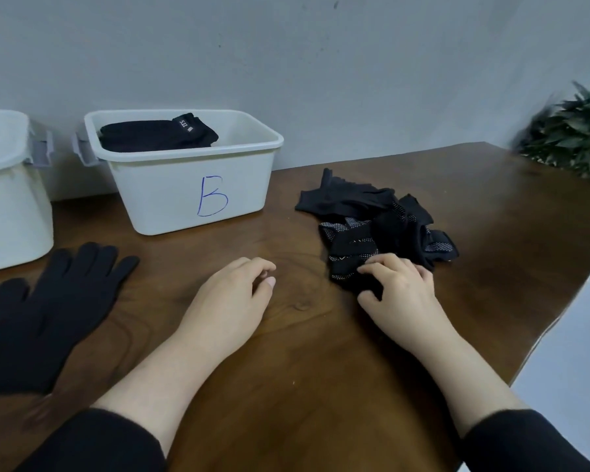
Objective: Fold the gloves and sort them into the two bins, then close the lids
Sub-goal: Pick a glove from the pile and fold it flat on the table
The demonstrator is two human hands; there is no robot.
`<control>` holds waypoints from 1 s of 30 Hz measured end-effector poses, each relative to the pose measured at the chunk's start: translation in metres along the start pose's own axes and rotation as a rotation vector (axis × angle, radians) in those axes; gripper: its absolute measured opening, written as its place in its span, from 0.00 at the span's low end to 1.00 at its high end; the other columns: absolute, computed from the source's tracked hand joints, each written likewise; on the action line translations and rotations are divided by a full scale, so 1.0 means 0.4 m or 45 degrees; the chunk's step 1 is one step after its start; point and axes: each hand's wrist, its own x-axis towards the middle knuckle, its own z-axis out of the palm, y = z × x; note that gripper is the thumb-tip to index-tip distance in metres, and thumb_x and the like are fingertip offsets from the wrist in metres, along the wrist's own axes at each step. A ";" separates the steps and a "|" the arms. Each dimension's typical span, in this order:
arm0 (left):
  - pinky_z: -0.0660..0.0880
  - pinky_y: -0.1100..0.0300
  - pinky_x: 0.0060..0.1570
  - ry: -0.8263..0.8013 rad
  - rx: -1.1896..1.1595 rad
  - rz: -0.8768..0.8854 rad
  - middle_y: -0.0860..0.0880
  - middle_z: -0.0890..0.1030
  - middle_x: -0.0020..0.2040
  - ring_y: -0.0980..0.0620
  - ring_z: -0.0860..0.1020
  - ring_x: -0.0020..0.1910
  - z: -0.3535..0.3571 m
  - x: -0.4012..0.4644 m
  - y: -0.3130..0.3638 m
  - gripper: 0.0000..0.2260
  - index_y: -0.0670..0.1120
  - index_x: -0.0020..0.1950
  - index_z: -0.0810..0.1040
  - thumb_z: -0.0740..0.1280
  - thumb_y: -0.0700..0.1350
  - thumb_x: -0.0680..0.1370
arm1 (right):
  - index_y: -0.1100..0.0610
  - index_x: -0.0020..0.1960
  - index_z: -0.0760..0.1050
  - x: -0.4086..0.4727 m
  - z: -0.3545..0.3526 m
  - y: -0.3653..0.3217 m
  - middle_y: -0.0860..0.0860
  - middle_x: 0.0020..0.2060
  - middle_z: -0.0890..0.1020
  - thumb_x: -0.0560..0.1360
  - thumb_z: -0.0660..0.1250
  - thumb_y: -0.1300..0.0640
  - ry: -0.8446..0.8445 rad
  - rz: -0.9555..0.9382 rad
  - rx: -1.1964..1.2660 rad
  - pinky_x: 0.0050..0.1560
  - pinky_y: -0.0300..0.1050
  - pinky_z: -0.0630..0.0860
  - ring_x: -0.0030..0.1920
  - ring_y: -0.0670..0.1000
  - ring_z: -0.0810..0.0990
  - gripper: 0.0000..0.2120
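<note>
Glove pile (378, 229): loose heap of black gloves on the brown wooden worktop (304, 352), at about 2 o'clock from frame centre. Several overlap and are crumpled; some show white grip dots on the palm side, the top one at the far edge is plain black knit with a ribbed cuff. Exact count cannot be told.

Right hand (401, 291): on the near edge of the pile, at its 6 o'clock. Fingers (372, 267) curled down onto a dotted glove, thumb under the fabric edge, so it pinches that glove.

Left hand (234, 298): resting on bare worktop near centre, well apart from the pile. Fingers loosely curled, holding nothing, thumb tip touching the fingertips.

Single black glove (48, 311): lies flat at 9 o'clock, unfolded, plain knit, fingers spread and pointing away from the person toward the bins. No dots visible on the upward face.

Bin B (191, 185): white plastic tub at 11 o'clock, blue handwritten "B" on its front wall, no lid on it, grey latch clip on its left side. Inside, toward the left, folded black gloves (157, 134) with a small white-printed tag on top.

Second bin (11, 199): white, same type, at 9–10 o'clock, cut by the left frame edge; contents and label cannot be seen.

Both forearms bare, black sleeves (525, 441) pushed back. Green plant (573, 137) at 2 o'clock by the grey wall.
</note>
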 end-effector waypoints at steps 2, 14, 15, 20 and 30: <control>0.66 0.66 0.52 -0.012 0.010 -0.002 0.61 0.76 0.59 0.63 0.71 0.53 -0.002 -0.001 0.002 0.13 0.57 0.67 0.76 0.59 0.52 0.84 | 0.49 0.69 0.77 -0.007 -0.006 0.012 0.42 0.66 0.74 0.75 0.68 0.54 -0.103 -0.040 0.024 0.74 0.51 0.56 0.70 0.48 0.68 0.22; 0.65 0.71 0.50 0.009 -0.036 0.016 0.61 0.76 0.60 0.64 0.71 0.55 -0.007 -0.013 0.003 0.13 0.56 0.67 0.76 0.59 0.52 0.84 | 0.51 0.53 0.84 0.025 -0.021 0.022 0.46 0.54 0.82 0.78 0.71 0.58 0.234 -0.214 0.000 0.61 0.53 0.68 0.56 0.53 0.79 0.06; 0.64 0.73 0.48 0.026 -0.048 0.018 0.62 0.77 0.59 0.64 0.72 0.54 -0.007 -0.014 0.004 0.13 0.56 0.67 0.76 0.59 0.52 0.84 | 0.51 0.54 0.84 0.030 -0.044 0.011 0.46 0.54 0.82 0.80 0.69 0.57 0.295 -0.227 0.047 0.63 0.54 0.68 0.56 0.52 0.79 0.07; 0.71 0.67 0.58 0.184 -0.412 0.058 0.65 0.75 0.61 0.63 0.74 0.61 -0.030 -0.026 0.015 0.18 0.61 0.70 0.72 0.60 0.59 0.81 | 0.47 0.57 0.82 0.063 -0.218 -0.113 0.41 0.50 0.83 0.83 0.63 0.55 0.265 -0.114 0.449 0.46 0.28 0.72 0.51 0.42 0.80 0.10; 0.76 0.55 0.59 -0.124 -1.555 -0.253 0.47 0.84 0.56 0.47 0.81 0.58 -0.113 -0.067 -0.002 0.10 0.46 0.58 0.82 0.64 0.48 0.82 | 0.51 0.52 0.84 0.098 -0.269 -0.327 0.50 0.46 0.88 0.83 0.65 0.53 -0.390 -0.120 1.045 0.57 0.53 0.82 0.49 0.53 0.86 0.09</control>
